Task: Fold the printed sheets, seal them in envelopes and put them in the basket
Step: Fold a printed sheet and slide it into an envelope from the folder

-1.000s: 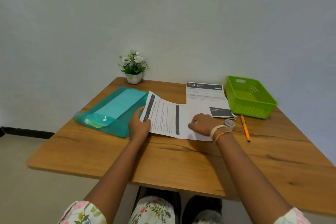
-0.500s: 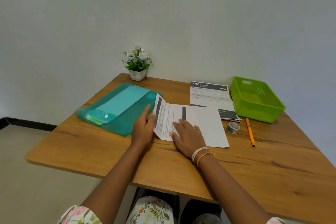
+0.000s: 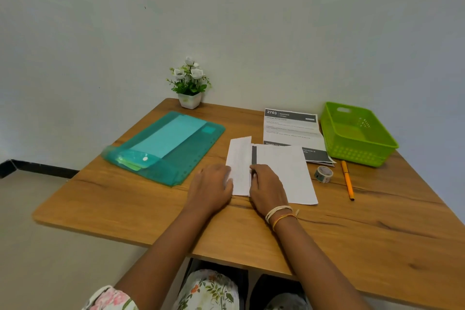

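Both hands lie flat, fingers straight, on the sheet [image 3: 281, 173] at the table's [image 3: 125, 209] near edge: the left hand [image 3: 210, 187] presses the folded-over left flap, likely to set the crease, and the right hand [image 3: 268, 187] just beside it pins the middle so the paper cannot slide. The stack [image 3: 292, 131] of unfolded prints lies just behind the sheet. The basket [image 3: 357, 133] stands right of the stack, with the tape [image 3: 323, 173] and pen [image 3: 347, 180] right of the sheet and the folder [image 3: 166, 146] left of it, probably within reach for sealing.
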### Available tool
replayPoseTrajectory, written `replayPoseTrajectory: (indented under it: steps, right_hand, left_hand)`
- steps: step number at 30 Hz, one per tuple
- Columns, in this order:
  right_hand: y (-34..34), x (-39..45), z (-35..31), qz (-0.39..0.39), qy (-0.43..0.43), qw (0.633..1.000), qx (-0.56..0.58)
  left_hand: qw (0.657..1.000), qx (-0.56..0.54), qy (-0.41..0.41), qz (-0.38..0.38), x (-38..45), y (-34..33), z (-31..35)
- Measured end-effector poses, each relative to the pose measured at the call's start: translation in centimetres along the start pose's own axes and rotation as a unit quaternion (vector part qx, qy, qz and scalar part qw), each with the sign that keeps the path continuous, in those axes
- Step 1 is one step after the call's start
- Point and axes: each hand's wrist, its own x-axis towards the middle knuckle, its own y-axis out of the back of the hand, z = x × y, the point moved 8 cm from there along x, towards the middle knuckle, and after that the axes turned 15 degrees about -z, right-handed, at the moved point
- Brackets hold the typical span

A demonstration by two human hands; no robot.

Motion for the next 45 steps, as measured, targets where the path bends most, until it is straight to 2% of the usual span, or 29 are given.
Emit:
replayPoseTrajectory:
  steps: [2,4,9,12,15,17,19,21,24,25,26,29,33,34,36,38,42,45]
  right_hand:
    - [-0.1,0.0,0.0,-0.001,0.002,1.0,0.004]
    - [-0.2,0.0,-0.1,-0.005,0.008,1.0,0.0]
    - [-0.4,0.2,0.1,-0.017,0.0,1.0,0.01]
    - [-0.9,0.3,0.3,-0.045,-0.004,0.999,0.002]
    - [-1.0,0.3,0.2,-0.051,0.011,0.999,-0.007]
    - [-1.0,0.3,0.3,-0.047,0.014,0.999,-0.007]
    - [-1.1,0.4,0.6,-0.045,0.013,0.999,-0.004]
    - [-1.1,0.5,0.7,-0.043,0.015,0.999,0.001]
    - [-1.1,0.6,0.7,-0.041,0.014,0.999,0.011]
    - [-1.0,0.7,0.7,-0.042,0.013,0.999,0.012]
    - [-1.0,0.7,0.7,-0.042,0.013,0.999,0.013]
    - [-0.9,0.6,0.7,-0.043,0.018,0.999,0.019]
    - [-0.5,0.1,0.1,-0.037,0.032,0.997,0.06]
    - [-0.3,0.1,-0.1,-0.035,0.035,0.996,0.077]
    - [-0.2,-0.1,-0.3,-0.037,0.042,0.992,0.111]
    - [0.1,-0.3,-0.6,-0.038,0.059,0.986,0.152]
    - [0.6,-0.7,0.1,-0.027,0.035,0.967,0.252]
    - [1.3,-1.2,1.4,0.031,-0.029,0.969,0.244]
  left_hand:
    - [0.999,0.026,0.047,0.001,0.2,-0.1,-0.7]
    - [0.995,0.041,0.082,-0.029,0.3,-0.7,-1.0]
    - [0.989,0.037,0.109,-0.092,0.9,-2.5,0.0]
    - [0.989,-0.045,0.108,-0.088,1.5,-2.4,0.7]
    - [0.966,-0.216,0.122,-0.072,1.8,-1.7,0.9]
    - [0.932,-0.33,0.144,-0.05,1.8,-1.0,0.8]
    - [0.888,-0.427,0.172,0.007,1.8,0.1,0.2]
    - [0.826,-0.511,0.232,0.046,1.6,0.2,-1.1]
    - [0.713,-0.619,0.322,0.071,1.6,-1.2,-3.5]
    - [0.694,-0.637,0.331,0.06,1.7,-1.5,-3.7]
    - [0.695,-0.64,0.327,0.041,1.8,-1.8,-3.8]
    - [0.733,-0.626,0.267,-0.009,1.8,-1.5,-2.5]
    - [0.74,-0.659,0.133,0.029,1.3,-0.5,-0.5]
    - [0.76,-0.641,0.104,0.038,1.1,-0.3,-0.1]
    - [0.821,-0.567,0.051,0.042,0.8,-0.3,0.7]
    - [0.868,-0.496,0.0,0.017,0.9,-0.7,1.7]
    - [0.93,-0.359,-0.064,-0.045,1.1,-1.5,3.3]
    - [0.967,-0.238,-0.076,-0.051,0.9,-1.4,4.4]
